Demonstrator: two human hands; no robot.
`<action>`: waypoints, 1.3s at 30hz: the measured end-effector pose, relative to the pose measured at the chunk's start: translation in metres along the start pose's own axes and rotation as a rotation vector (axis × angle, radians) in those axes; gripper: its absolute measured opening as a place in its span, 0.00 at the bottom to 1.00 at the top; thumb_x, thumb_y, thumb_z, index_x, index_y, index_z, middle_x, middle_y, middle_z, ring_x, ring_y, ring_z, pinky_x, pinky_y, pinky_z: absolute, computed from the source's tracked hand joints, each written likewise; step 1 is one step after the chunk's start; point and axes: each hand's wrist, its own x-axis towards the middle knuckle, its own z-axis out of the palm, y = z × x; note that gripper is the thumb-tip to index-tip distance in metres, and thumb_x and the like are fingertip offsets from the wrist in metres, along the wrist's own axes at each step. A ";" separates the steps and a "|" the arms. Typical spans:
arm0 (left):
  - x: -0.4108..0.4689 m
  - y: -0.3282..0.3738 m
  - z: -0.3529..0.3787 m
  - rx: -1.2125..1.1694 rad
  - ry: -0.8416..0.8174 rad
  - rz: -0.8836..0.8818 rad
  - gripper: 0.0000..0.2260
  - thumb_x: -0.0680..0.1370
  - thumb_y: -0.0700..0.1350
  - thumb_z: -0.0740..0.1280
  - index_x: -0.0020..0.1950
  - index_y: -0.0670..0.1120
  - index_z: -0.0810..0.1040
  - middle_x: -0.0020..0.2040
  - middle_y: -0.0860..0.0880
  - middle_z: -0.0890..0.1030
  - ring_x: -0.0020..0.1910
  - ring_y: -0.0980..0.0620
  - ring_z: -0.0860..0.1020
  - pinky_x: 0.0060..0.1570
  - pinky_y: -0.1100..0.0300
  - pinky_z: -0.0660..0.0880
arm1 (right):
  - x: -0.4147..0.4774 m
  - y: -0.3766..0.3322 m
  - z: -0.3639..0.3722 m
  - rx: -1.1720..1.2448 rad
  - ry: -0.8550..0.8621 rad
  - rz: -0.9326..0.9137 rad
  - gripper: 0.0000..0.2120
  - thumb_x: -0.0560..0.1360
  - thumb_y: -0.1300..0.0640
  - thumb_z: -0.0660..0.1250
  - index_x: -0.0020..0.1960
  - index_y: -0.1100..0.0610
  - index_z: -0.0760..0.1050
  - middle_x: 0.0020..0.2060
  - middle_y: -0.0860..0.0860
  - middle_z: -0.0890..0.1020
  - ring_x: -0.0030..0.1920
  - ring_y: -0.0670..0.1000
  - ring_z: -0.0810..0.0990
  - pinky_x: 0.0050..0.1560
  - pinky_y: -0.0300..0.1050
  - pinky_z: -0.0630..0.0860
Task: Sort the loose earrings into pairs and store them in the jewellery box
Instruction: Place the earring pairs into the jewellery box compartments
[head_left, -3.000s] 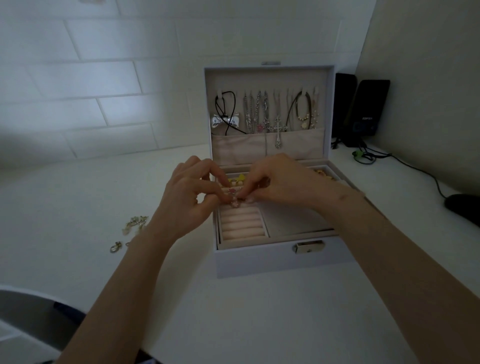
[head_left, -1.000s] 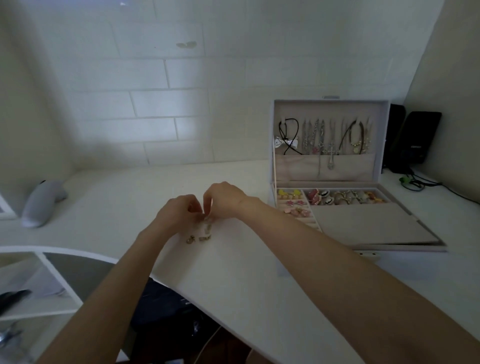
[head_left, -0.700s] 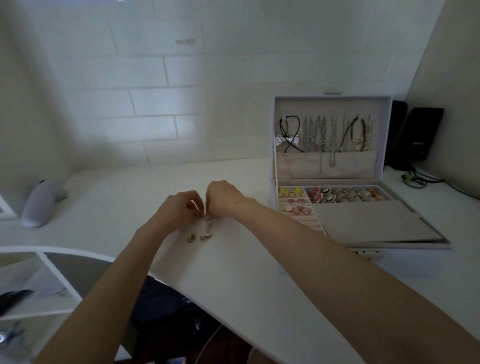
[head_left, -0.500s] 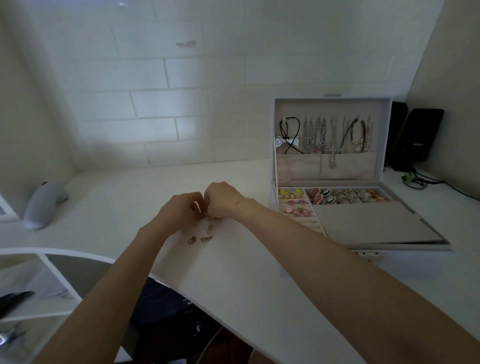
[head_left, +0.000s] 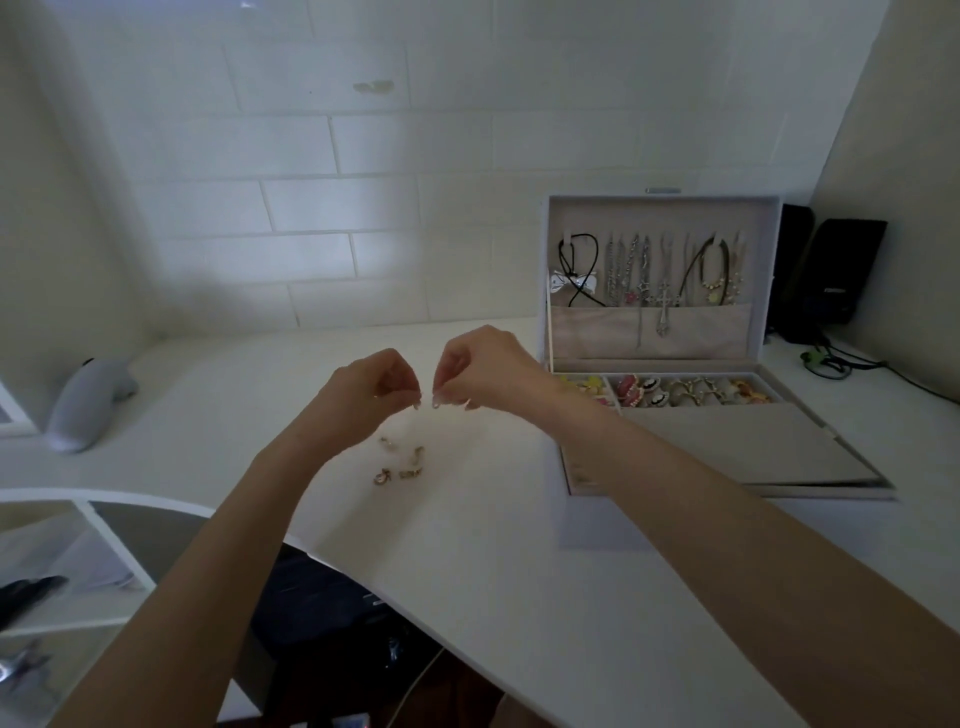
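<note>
Dim, cool grey light is filling the scene. A softer bright patch is glowing on the tiled wall (head_left: 332, 249) toward ten o'clock, and the white desk (head_left: 493, 571) is giving back a flat, pale sheen without hard glare. The dark speakers (head_left: 831, 280) at three o'clock are sitting in deep shadow. The wide lens is bowing the tile lines and the desk edge near the borders. The left hand (head_left: 371, 395) and right hand (head_left: 483, 371) are each pinching an earring (head_left: 415, 408) that is showing only as soft grain, as are the loose earrings (head_left: 400, 462) at six o'clock from them.
</note>
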 end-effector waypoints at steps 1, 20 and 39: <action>-0.002 0.006 0.000 0.002 0.007 0.029 0.04 0.75 0.40 0.68 0.43 0.49 0.76 0.39 0.57 0.81 0.40 0.61 0.78 0.43 0.63 0.75 | -0.008 0.002 -0.008 0.032 0.008 -0.002 0.04 0.67 0.67 0.73 0.40 0.63 0.79 0.36 0.56 0.82 0.35 0.49 0.81 0.41 0.42 0.81; -0.016 0.111 0.075 0.009 -0.126 0.353 0.02 0.73 0.41 0.69 0.43 0.47 0.80 0.38 0.54 0.78 0.38 0.56 0.74 0.39 0.67 0.69 | -0.103 0.062 -0.108 0.080 -0.043 0.122 0.06 0.67 0.69 0.72 0.38 0.60 0.79 0.33 0.55 0.82 0.34 0.47 0.81 0.37 0.38 0.79; 0.001 0.117 0.070 0.201 -0.259 0.246 0.05 0.72 0.41 0.71 0.45 0.51 0.81 0.39 0.56 0.79 0.37 0.62 0.73 0.38 0.73 0.65 | -0.084 0.073 -0.101 -0.021 -0.156 0.139 0.03 0.70 0.65 0.72 0.42 0.58 0.81 0.36 0.52 0.81 0.35 0.42 0.76 0.37 0.33 0.74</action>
